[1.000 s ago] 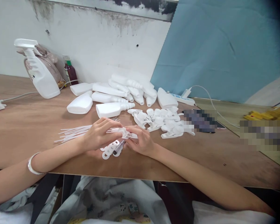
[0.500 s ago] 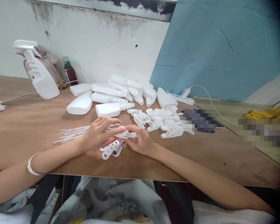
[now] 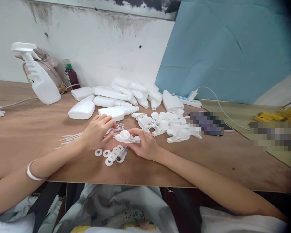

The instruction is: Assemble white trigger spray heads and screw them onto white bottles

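A white trigger spray head [image 3: 125,136] lies on its side in my right hand [image 3: 146,144], its round cap facing up. My right thumb and fingers are closed on its right end. Just left of it, my left hand [image 3: 98,130] hovers over thin white dip tubes [image 3: 71,137], its fingers bent and the thumb apart from them. No object shows plainly in that hand, though the tubes run behind its fingertips. Below the hands are several flat white ring washers [image 3: 98,152]. A dark-tipped marker-like stick [image 3: 122,153] rests across some of them.
White empty-looking bottles [image 3: 111,93] are piled at the back, with more spray heads [image 3: 178,132] to the right. An assembled spray bottle [image 3: 42,77] stands back left, near a dark red bottle [image 3: 72,77]. A phone [image 3: 206,123], power strip [image 3: 189,101] and cable [image 3: 219,103] lie right.
My left hand has moved left, off the spray head and over the dip tubes. The spray head stays in my right hand, now more visible. Separate washers at the left have come into view.
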Demonstrator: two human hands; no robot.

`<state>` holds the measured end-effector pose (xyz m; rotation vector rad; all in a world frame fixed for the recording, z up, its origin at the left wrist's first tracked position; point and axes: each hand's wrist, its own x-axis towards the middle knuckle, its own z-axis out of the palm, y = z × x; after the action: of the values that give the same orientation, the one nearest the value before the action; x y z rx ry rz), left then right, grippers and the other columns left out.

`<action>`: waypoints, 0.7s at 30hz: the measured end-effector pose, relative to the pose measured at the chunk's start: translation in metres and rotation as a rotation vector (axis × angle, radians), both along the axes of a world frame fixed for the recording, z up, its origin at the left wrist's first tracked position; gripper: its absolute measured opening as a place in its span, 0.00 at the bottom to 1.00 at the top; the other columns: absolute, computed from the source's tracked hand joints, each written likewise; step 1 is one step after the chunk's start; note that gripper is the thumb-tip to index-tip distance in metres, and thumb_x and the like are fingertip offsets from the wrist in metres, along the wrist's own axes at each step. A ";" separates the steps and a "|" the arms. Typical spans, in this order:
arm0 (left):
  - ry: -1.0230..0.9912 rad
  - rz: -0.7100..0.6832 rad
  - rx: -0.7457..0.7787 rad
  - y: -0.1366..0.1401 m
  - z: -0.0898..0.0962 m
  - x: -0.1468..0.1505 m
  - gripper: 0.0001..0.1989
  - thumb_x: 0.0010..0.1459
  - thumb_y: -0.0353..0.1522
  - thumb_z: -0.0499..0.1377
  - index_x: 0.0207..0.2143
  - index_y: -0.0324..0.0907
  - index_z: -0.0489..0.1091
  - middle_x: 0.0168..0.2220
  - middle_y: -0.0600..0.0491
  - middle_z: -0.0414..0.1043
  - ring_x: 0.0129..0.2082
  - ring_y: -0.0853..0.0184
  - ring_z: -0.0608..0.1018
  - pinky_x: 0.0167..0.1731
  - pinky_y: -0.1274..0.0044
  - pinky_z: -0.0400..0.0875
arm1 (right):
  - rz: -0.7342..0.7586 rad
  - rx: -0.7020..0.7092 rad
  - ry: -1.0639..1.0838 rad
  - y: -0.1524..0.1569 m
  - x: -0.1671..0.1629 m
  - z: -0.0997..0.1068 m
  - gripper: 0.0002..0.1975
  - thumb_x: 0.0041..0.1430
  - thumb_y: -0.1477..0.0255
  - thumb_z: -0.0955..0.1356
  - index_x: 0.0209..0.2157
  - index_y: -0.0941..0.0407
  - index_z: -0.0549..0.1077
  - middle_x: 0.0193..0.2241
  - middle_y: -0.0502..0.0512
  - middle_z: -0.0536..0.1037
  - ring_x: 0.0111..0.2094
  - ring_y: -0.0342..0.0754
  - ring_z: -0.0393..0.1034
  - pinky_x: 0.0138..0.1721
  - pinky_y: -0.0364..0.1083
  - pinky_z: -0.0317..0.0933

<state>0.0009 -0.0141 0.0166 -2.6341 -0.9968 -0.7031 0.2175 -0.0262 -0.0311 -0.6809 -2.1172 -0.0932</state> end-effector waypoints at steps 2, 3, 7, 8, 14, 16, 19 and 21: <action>0.099 0.116 -0.023 0.003 -0.001 -0.002 0.09 0.55 0.31 0.47 0.28 0.39 0.65 0.29 0.48 0.68 0.33 0.61 0.68 0.33 0.71 0.59 | -0.013 0.007 -0.006 0.000 0.000 0.000 0.17 0.54 0.69 0.67 0.44 0.54 0.60 0.37 0.54 0.75 0.37 0.47 0.73 0.34 0.43 0.66; 0.144 0.168 -0.033 0.005 -0.002 -0.003 0.09 0.54 0.31 0.48 0.27 0.39 0.66 0.29 0.48 0.68 0.32 0.61 0.69 0.32 0.71 0.59 | -0.014 0.017 -0.012 0.000 0.001 0.000 0.17 0.54 0.69 0.67 0.44 0.54 0.60 0.37 0.54 0.75 0.36 0.47 0.73 0.34 0.43 0.66; 0.257 0.286 -0.066 0.008 -0.007 -0.007 0.11 0.52 0.36 0.51 0.25 0.39 0.67 0.27 0.47 0.70 0.30 0.60 0.70 0.30 0.71 0.59 | 0.002 0.057 -0.024 0.000 0.000 0.001 0.16 0.55 0.68 0.66 0.44 0.55 0.60 0.36 0.54 0.76 0.35 0.46 0.73 0.34 0.43 0.66; 0.263 0.293 -0.068 0.008 -0.008 -0.008 0.11 0.52 0.36 0.51 0.24 0.39 0.67 0.26 0.47 0.70 0.29 0.60 0.71 0.29 0.71 0.59 | 0.002 0.054 -0.026 0.000 0.000 0.001 0.16 0.55 0.68 0.66 0.44 0.55 0.61 0.36 0.54 0.76 0.35 0.46 0.73 0.34 0.43 0.66; 0.256 0.262 -0.099 0.005 -0.005 -0.007 0.10 0.54 0.33 0.52 0.23 0.39 0.68 0.26 0.48 0.72 0.30 0.60 0.73 0.28 0.72 0.59 | 0.003 0.029 -0.027 0.001 0.000 0.001 0.16 0.54 0.67 0.67 0.43 0.55 0.61 0.36 0.54 0.76 0.34 0.46 0.73 0.33 0.43 0.67; 0.256 0.273 -0.109 0.004 -0.002 -0.007 0.11 0.55 0.33 0.51 0.24 0.40 0.69 0.26 0.49 0.72 0.31 0.60 0.73 0.29 0.73 0.59 | -0.003 0.032 -0.031 0.001 0.000 0.001 0.15 0.54 0.67 0.67 0.43 0.55 0.62 0.35 0.54 0.76 0.34 0.46 0.73 0.33 0.43 0.67; 0.220 0.299 -0.129 0.004 0.001 -0.007 0.12 0.56 0.33 0.51 0.24 0.40 0.70 0.27 0.50 0.72 0.31 0.61 0.73 0.28 0.74 0.59 | -0.003 0.038 -0.034 0.001 0.000 0.001 0.15 0.54 0.68 0.67 0.42 0.56 0.62 0.35 0.54 0.76 0.34 0.46 0.73 0.33 0.43 0.67; 0.165 0.323 -0.147 0.004 0.003 -0.007 0.12 0.56 0.34 0.51 0.24 0.40 0.70 0.27 0.51 0.72 0.29 0.63 0.73 0.24 0.76 0.58 | 0.001 0.042 -0.029 0.001 0.000 0.000 0.15 0.54 0.67 0.67 0.42 0.56 0.62 0.35 0.55 0.76 0.34 0.46 0.73 0.33 0.43 0.67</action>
<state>-0.0061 -0.0097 0.0199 -2.5088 -1.4247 -0.3457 0.2180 -0.0251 -0.0308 -0.6566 -2.1373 -0.1478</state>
